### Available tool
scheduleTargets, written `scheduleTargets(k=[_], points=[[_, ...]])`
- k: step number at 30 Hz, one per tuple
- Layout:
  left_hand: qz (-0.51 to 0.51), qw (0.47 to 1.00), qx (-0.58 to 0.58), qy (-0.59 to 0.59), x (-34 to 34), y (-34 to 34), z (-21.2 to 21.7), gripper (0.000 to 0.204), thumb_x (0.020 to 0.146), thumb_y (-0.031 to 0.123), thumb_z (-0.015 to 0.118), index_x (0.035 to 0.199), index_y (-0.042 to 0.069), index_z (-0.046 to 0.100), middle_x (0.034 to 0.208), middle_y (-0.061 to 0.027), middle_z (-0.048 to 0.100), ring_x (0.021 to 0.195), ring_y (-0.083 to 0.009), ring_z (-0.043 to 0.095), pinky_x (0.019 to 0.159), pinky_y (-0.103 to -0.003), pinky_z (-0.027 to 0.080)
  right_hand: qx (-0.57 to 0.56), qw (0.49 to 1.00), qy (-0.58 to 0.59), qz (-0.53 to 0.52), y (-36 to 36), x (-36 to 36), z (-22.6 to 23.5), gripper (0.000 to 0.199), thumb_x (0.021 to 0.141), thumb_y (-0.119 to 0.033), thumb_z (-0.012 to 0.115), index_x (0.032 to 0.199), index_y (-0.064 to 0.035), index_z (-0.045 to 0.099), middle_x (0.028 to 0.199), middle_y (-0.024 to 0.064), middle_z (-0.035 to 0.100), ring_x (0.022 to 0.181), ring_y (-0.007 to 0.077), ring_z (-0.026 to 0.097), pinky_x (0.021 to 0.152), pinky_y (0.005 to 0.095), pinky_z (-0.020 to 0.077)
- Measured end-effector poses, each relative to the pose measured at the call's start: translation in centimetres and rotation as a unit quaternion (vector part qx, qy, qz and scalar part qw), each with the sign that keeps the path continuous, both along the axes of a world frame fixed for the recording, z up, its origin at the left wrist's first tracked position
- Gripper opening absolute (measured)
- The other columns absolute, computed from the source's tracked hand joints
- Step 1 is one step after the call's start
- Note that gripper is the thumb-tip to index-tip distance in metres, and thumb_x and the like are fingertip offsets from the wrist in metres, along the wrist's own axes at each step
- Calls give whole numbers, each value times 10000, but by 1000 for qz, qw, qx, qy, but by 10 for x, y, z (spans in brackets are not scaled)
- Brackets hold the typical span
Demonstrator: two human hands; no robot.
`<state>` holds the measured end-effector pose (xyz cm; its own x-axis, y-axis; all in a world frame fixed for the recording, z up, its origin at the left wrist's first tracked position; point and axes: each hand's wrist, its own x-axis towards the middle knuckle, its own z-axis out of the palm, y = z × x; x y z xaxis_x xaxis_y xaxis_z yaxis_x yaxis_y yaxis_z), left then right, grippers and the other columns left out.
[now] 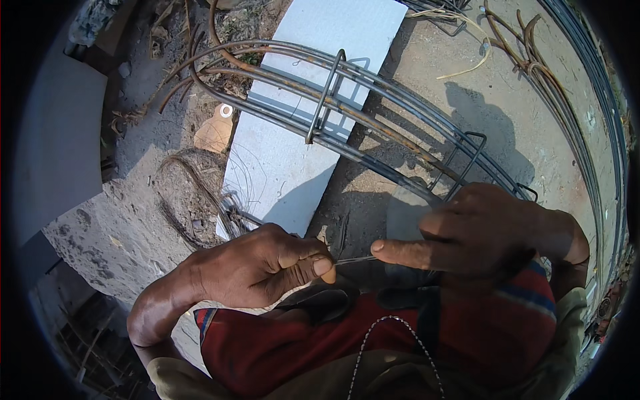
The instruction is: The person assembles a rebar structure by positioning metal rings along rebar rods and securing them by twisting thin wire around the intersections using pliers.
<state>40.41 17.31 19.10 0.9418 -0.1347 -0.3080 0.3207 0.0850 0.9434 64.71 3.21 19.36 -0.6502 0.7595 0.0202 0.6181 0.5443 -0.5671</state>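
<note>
Much of the thin binding wire (353, 260) is hidden inside the fists; only a short bare stretch shows between them, running nearly level, left to right, just above the person's lap. The left hand (260, 270) is curled shut, pinching the wire's end between thumb and forefinger. The right hand (467, 233) seems closed on the other end, forefinger stretched along it, though the grip itself is out of sight. Behind lie long rebar rods (347, 107) with stirrups (325, 97) over a white board (293, 160).
</note>
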Motion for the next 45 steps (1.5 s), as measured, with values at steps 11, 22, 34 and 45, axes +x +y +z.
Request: scheduleTargets(k=[11,22,34,45], points=[[-59,724,617,-302,18,15,-22,220,638,230,740,752,123,585,564,39,501,488,-132,509,422,-275,345,-297,889,315,-150,-7,10,-33,175,848,-68,583,1005,-19,643,867,134,678,757,251,673,669,303,525],[35,886,413,-209,56,25,-32,179,847,135,564,699,39,537,567,-65,482,473,-204,461,463,-325,352,163,954,122,-220,3,16,-44,261,765,-58,636,1024,-64,601,667,40,573,471,168,507,457,278,425],[48,821,569,1,116,100,-123,833,754,590,599,1284,-29,422,1025,-296,589,1065,-354,563,999,-491,371,-102,843,158,-504,11,97,-120,197,811,-216,684,894,-37,689,694,17,630,535,26,445,500,220,373],[51,830,555,6,118,92,-128,509,787,100,548,1271,12,419,1095,-250,567,1029,-393,530,957,-442,381,-91,929,234,-271,164,68,-175,354,892,-323,520,1081,-32,589,873,122,638,795,230,595,721,336,491]])
